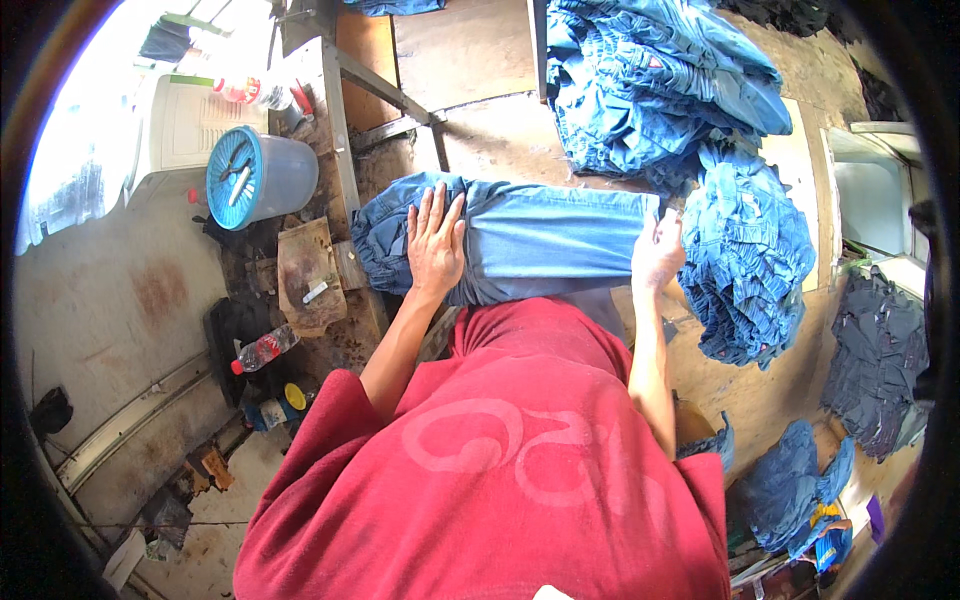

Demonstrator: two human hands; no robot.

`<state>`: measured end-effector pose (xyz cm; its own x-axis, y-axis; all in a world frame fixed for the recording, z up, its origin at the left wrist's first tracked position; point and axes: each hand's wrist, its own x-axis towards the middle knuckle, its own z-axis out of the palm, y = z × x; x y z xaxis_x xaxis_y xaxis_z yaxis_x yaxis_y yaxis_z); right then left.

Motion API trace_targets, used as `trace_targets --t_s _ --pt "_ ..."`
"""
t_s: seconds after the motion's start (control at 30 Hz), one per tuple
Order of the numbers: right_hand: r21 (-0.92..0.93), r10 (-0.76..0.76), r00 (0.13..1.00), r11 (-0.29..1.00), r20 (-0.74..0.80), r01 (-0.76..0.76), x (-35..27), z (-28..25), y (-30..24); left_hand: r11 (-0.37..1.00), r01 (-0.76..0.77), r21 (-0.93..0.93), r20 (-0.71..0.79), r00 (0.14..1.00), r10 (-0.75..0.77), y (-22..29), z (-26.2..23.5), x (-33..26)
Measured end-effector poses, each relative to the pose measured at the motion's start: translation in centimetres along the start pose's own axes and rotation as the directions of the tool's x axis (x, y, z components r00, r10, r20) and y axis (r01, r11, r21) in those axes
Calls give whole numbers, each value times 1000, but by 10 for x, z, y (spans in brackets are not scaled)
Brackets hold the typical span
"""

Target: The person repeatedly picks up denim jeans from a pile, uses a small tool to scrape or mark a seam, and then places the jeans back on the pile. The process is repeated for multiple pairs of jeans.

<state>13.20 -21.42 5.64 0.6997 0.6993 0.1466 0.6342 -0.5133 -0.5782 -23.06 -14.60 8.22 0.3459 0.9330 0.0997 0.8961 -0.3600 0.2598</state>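
A pair of blue jeans (pixel 555 228) lies stretched sideways in front of me, its gathered elastic waist at the left and the leg hem at the right. My left hand (pixel 436 245) rests flat near the waist end, fingers extended on the denim. At the hem end, my right hand (pixel 657 250) is closed with the leg's edge pinched in its fingers. Just beyond that hand sits a bundle of bunched jeans (pixel 748 255). Behind it rises a larger heap of blue jeans (pixel 655 85).
At the left, a clear bucket with a blue lid (pixel 275 180) stands on a worn wooden ledge. A plastic bottle (pixel 265 348) lies below it. Dark garments (pixel 877 350) are piled at the far right, with more blue clothing (pixel 785 485) at lower right.
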Motion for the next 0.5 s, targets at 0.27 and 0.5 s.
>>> trace_targets --t_s 0.27,0.5 --pt "-42 -67 962 997 -264 58 34 -34 63 998 -41 -43 -21 999 40 2 4 5" --pt "-58 -63 998 996 -28 61 70 -7 67 998 62 -3 366 929 -57 18 -64 65"
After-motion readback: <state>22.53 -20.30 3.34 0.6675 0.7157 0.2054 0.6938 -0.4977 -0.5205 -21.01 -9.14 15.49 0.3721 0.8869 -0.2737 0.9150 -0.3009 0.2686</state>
